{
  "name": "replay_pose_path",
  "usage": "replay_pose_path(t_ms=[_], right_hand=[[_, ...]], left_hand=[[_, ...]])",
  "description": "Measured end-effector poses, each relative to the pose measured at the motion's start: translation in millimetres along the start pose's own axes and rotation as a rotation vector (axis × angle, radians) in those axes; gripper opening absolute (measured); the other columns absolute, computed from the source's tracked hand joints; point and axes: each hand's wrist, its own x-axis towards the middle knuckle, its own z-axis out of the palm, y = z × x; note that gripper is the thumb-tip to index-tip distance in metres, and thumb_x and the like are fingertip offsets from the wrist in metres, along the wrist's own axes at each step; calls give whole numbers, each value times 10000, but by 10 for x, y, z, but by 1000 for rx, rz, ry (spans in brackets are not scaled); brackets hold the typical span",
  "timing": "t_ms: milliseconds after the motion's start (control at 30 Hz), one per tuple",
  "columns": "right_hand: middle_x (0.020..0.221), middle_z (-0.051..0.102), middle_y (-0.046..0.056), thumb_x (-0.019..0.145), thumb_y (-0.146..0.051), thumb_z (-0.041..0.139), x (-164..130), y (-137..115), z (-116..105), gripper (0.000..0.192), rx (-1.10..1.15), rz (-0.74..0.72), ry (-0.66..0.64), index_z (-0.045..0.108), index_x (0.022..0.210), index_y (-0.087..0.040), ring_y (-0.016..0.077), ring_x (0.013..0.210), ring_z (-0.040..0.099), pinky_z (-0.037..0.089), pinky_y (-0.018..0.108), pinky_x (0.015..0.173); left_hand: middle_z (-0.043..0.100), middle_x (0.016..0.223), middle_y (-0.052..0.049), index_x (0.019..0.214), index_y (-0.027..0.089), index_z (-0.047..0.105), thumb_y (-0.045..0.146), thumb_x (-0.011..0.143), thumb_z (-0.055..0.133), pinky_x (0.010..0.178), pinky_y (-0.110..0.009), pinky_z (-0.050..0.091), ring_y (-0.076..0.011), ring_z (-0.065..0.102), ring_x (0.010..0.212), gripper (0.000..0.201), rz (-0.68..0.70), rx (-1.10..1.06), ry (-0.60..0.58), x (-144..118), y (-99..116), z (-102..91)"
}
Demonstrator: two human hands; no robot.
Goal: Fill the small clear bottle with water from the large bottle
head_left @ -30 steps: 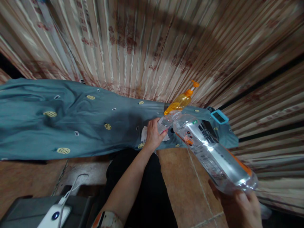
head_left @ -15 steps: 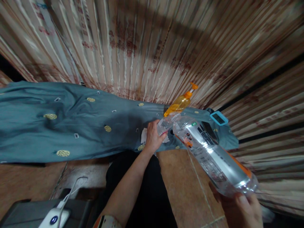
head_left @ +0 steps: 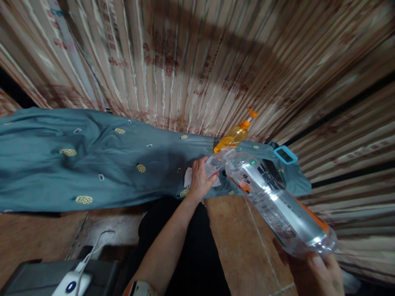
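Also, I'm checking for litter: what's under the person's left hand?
White crumpled tissue shows on both sides, over grey-green pineapple-print fabric; whatever lies beneath the left hand is hidden.

A pleated beige curtain (head_left: 185,74) with reddish floral print hangs along the far edge of the narrow tabletop (head_left: 163,144) and continues around its right end, where dark bars (head_left: 345,110) cross the folds. Rumpled blue-green cloth with yellow pineapples covers the tabletop. Past the near edge lie brown floor tiles (head_left: 236,234) with pale joints. The light is dim; a broad shadow (head_left: 222,31) darkens the upper curtain.
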Motion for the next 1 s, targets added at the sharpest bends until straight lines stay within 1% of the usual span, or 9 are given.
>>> replay_pose_path(t_ms=[100,267,367,467,600,667,800,1000], right_hand=[[954,692,78,757,-540,717,11,20,-19,655,-28,-26,-23,587,1317,-226,262,740,640,496,387,617],[880,660,56,728,-551,742,-11,20,2,654,22,-13,26,614,1278,-221,243,708,593,497,391,628],[814,635,32,752,-567,726,-9,31,-13,641,-15,-21,35,613,1274,-212,204,635,532,460,352,584],[756,608,10,759,-578,713,17,59,-60,670,-40,-33,0,586,1310,-219,190,587,494,423,334,546],[805,614,30,764,-561,707,48,97,-115,675,-49,-26,-39,575,1328,-214,203,592,504,408,341,529],[781,603,22,774,-554,706,48,103,-121,656,-56,-31,-31,581,1318,-209,192,578,483,391,332,521],[755,595,19,768,-547,713,28,77,-86,639,-39,-50,-35,592,1294,-205,187,572,481,386,331,520],[797,597,28,747,-545,727,16,34,-40,650,-22,-39,-30,594,1291,-216,188,590,469,380,330,527]], left_hand=[[626,1182,-75,1214,229,496,167,697,781,1003,-473,491,-287,595,1129,594,-5,11,4,-2,4,2],[627,1183,-71,1212,236,494,149,688,775,1000,-471,496,-289,597,1139,601,-9,10,0,-4,21,0],[629,1187,-72,1209,233,493,138,683,772,1002,-472,495,-289,596,1140,603,-15,9,2,-4,33,-6],[628,1198,-81,1211,223,491,139,685,768,1008,-476,492,-293,591,1147,601,-19,11,-10,-3,42,-16],[629,1198,-91,1214,208,489,134,686,760,1005,-474,494,-297,590,1150,598,-16,14,-21,-2,47,-22],[632,1192,-87,1211,209,488,125,681,756,999,-470,496,-294,591,1140,600,-12,14,-15,0,48,-21],[633,1188,-72,1205,229,488,110,684,741,999,-464,497,-288,588,1142,592,-8,15,-8,3,56,-24],[629,1188,-69,1213,237,487,109,693,726,1018,-471,487,-289,583,1159,586,-12,10,-28,4,55,-26]])
